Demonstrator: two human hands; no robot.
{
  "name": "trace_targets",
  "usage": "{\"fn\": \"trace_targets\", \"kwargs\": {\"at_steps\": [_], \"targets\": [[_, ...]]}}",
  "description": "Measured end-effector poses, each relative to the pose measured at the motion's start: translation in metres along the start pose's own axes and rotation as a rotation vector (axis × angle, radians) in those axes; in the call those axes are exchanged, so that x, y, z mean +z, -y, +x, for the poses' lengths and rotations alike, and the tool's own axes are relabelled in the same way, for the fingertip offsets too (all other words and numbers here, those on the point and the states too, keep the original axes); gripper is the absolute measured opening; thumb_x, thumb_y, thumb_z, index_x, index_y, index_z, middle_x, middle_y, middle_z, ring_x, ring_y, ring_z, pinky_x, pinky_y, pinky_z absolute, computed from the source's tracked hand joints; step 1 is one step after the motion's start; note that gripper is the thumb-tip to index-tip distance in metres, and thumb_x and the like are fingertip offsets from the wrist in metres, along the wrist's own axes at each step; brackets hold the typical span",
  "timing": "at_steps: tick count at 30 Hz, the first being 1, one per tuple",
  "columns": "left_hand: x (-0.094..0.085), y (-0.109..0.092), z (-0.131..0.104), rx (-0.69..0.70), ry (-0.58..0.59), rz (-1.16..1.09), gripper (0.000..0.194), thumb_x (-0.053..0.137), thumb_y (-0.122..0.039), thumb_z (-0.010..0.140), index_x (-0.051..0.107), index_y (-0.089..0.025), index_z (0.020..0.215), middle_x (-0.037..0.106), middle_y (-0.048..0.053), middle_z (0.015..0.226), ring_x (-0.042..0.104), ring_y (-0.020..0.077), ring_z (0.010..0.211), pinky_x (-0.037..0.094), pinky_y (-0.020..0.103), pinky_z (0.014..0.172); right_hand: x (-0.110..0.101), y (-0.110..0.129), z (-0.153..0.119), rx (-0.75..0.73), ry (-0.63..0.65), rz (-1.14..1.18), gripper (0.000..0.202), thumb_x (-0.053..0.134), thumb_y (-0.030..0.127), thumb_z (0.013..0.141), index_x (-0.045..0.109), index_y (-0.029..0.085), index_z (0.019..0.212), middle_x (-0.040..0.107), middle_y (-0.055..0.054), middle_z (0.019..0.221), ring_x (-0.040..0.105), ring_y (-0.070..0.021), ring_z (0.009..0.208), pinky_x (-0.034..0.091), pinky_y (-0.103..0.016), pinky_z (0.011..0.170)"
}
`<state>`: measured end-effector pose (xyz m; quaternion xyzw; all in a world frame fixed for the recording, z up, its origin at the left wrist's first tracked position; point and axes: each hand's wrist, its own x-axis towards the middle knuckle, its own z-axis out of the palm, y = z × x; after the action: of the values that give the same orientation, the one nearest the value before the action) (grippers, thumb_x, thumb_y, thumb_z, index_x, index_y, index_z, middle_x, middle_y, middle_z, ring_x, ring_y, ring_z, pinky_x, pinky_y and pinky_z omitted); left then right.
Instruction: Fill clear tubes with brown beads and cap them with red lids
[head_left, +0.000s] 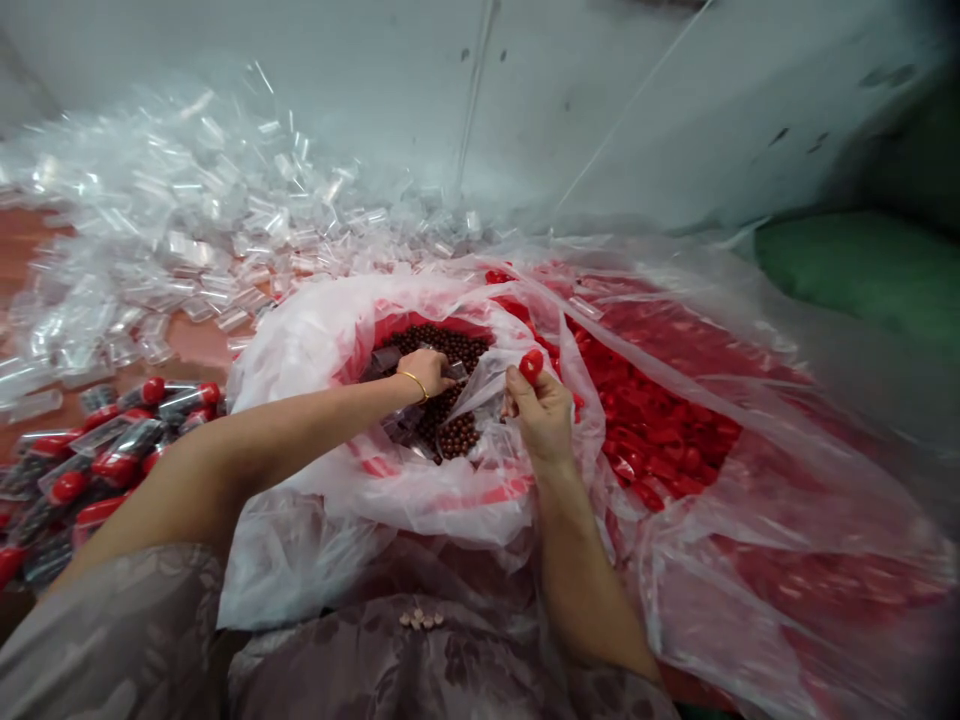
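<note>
My left hand (pixel 426 372), with a gold bangle at the wrist, reaches into a white plastic bag (pixel 292 350) of small brown beads (pixel 459 437). Its fingers are closed around a clear plastic tube (pixel 455 370), only partly visible just above the beads. Over the bag's right side, my right hand (pixel 541 405) pinches a red cap (pixel 531 366) between thumb and fingers. More clear pieces lie among the beads, partly buried.
Loose clear tubes (pixel 187 250) form a large heap at the back left. Filled tubes with red caps (pixel 116 465) are piled at the left. On the right, a clear plastic bag (pixel 750 400) holds many red caps (pixel 660 440). A pale wall (pixel 585 110) stands behind.
</note>
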<state>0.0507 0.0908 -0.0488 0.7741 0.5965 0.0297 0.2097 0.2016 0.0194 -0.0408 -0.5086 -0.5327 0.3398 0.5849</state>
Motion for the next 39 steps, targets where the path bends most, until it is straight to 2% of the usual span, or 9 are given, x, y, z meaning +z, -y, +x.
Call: {"fn": "trace_targets", "kwargs": {"at_steps": [4,8,11,19,22,26,29,32,39], "targets": [[0.001,-0.002,-0.003,-0.061,0.101,-0.072,0.034,0.057,-0.044,0.079,0.069,-0.015,0.091,0.07,0.011,0.095,0.065,0.0217,0.091,0.05,0.027,0.077,-0.006,-0.001,-0.001,-0.017,-0.014,0.051,0.038,0.066,0.048,0.075,0.049,0.019,0.057,0.041,0.008,0.045,0.04,-0.0061,0.038,0.034,-0.022,0.04],[0.005,0.004,-0.001,-0.325,0.356,-0.359,0.04,0.052,-0.043,0.082,0.065,-0.008,0.066,0.061,0.01,0.054,0.059,0.0181,0.052,0.05,0.031,0.058,-0.006,-0.001,-0.002,-0.038,-0.021,0.125,0.036,0.066,0.045,0.077,0.049,0.019,0.057,0.042,0.008,0.048,0.039,-0.0057,0.039,0.036,-0.022,0.04],[0.011,0.004,0.01,-0.397,0.351,-0.525,0.031,0.054,-0.035,0.083,0.063,-0.007,0.073,0.056,0.006,0.047,0.055,0.0156,0.046,0.049,0.03,0.055,-0.006,-0.001,-0.002,-0.033,-0.018,0.122,0.035,0.065,0.044,0.077,0.05,0.019,0.058,0.043,0.007,0.048,0.039,-0.0056,0.039,0.035,-0.022,0.039],[0.031,-0.011,0.047,-0.212,0.026,-0.851,0.028,0.052,-0.03,0.087,0.051,-0.015,0.111,0.061,-0.001,0.071,0.056,0.0083,0.049,0.044,0.019,0.051,-0.006,0.004,0.0,0.024,-0.008,0.174,0.033,0.064,0.051,0.076,0.055,0.02,0.068,0.041,0.008,0.048,0.034,-0.0054,0.038,0.035,-0.021,0.039],[0.027,-0.009,0.044,-0.122,-0.002,-0.947,0.027,0.058,-0.027,0.083,0.053,-0.017,0.108,0.063,-0.001,0.081,0.057,0.0067,0.054,0.045,0.018,0.054,-0.006,0.008,0.001,0.056,0.033,0.255,0.036,0.055,0.057,0.079,0.059,0.021,0.077,0.039,0.008,0.048,0.035,-0.0059,0.038,0.035,-0.02,0.038],[0.007,-0.003,0.027,0.13,-0.062,-1.241,0.032,0.074,-0.026,0.068,0.058,-0.013,0.093,0.066,0.002,0.09,0.061,0.0102,0.077,0.048,0.023,0.076,-0.006,0.007,0.003,0.077,0.057,0.289,0.037,0.051,0.055,0.082,0.06,0.02,0.079,0.043,0.007,0.05,0.037,-0.0054,0.038,0.036,-0.02,0.039],[-0.01,0.002,0.006,0.27,-0.016,-1.426,0.043,0.079,-0.031,0.061,0.059,-0.012,0.094,0.067,0.005,0.094,0.061,0.0147,0.088,0.047,0.028,0.086,-0.006,0.004,0.004,0.082,0.063,0.249,0.033,0.054,0.053,0.08,0.06,0.02,0.081,0.048,0.005,0.055,0.042,-0.006,0.04,0.036,-0.02,0.04],[-0.019,0.005,-0.018,0.247,0.077,-1.419,0.048,0.08,-0.033,0.06,0.058,-0.013,0.096,0.066,0.006,0.095,0.061,0.0135,0.085,0.047,0.028,0.084,-0.005,0.003,0.005,0.073,0.063,0.229,0.029,0.06,0.048,0.076,0.057,0.02,0.081,0.05,0.005,0.06,0.045,-0.0064,0.043,0.039,-0.021,0.041],[-0.019,0.002,-0.05,0.368,0.178,-1.412,0.053,0.082,-0.026,0.056,0.055,-0.014,0.101,0.062,0.005,0.098,0.059,0.0131,0.09,0.044,0.028,0.086,-0.001,0.01,-0.002,0.001,0.055,0.095,0.032,0.054,0.047,0.08,0.06,0.019,0.094,0.042,0.007,0.058,0.04,-0.0061,0.042,0.037,-0.02,0.041]]}}
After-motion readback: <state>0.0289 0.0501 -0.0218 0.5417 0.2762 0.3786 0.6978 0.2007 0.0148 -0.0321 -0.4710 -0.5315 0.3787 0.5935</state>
